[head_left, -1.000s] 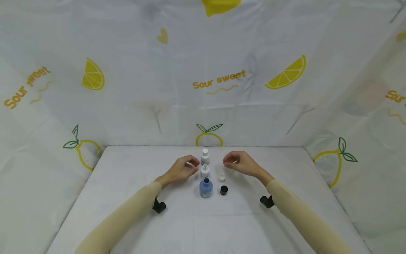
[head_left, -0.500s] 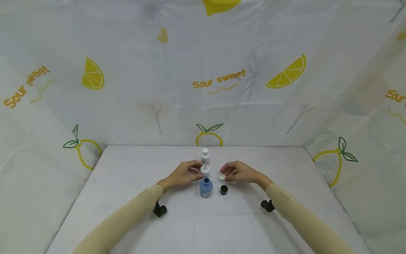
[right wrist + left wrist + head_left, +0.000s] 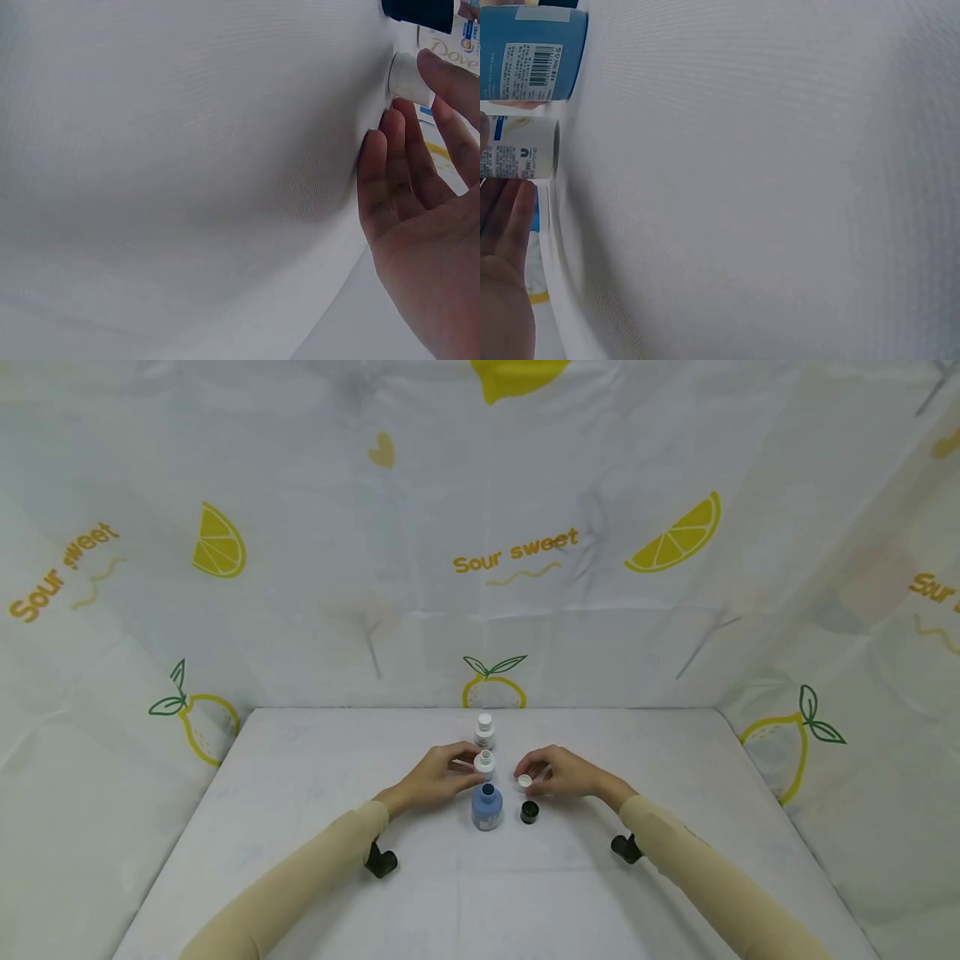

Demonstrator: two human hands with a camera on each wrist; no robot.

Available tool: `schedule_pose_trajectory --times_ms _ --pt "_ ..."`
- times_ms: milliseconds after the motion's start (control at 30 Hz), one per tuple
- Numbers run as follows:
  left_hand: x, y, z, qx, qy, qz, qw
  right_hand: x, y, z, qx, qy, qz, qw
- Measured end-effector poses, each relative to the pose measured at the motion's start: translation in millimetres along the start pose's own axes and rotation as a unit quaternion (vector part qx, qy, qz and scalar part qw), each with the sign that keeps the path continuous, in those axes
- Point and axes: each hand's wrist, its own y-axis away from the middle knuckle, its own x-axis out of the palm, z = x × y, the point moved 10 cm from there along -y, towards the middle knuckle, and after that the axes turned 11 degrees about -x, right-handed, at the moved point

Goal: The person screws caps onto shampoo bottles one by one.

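Observation:
A small white open-necked bottle [image 3: 485, 763] stands in the middle of a row, and my left hand [image 3: 435, 777] grips its sides between thumb and fingers. In the left wrist view its printed label [image 3: 517, 150] faces the camera. To the right, my right hand [image 3: 566, 774] pinches a white screw cap [image 3: 524, 782], hollow side up; in the right wrist view the thumb lies at the edge of the cap [image 3: 409, 78]. Nearer to me are an uncapped blue bottle [image 3: 487, 810] and, right of it, a black cap [image 3: 529, 812].
Behind the gripped bottle stands another white bottle [image 3: 484, 733] with its white cap on. The white-covered table [image 3: 337, 902] ends at the back against a lemon-printed curtain [image 3: 315, 552]. Black wrist-worn devices [image 3: 381, 861] stick out below both forearms.
My left hand has moved in from the left and taken hold of the middle white bottle. The right hand has come down and left onto the white cap and closed on it.

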Motion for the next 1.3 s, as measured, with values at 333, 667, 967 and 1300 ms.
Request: schedule_pose_trajectory --times_ms 333,667,967,1300 --pt "-11.5 4.9 -8.8 0.006 -0.001 -0.02 0.9998 -10.9 1.3 13.2 -0.039 0.0 -0.03 0.9988" --pt "-20.3 2.8 -11.3 0.001 -0.016 -0.032 0.9994 -34.7 -3.6 30.5 -0.049 -0.012 -0.091 0.9946" --pt "-21.7 4.7 -12.4 -0.004 -0.012 -0.033 0.9994 -36.3 -6.0 46.3 -0.072 -0.017 -0.107 0.9915" --pt "-21.8 6.0 -14.8 0.007 -0.018 -0.038 0.9991 -35.7 -11.3 62.4 -0.078 -0.018 -0.118 0.9898"
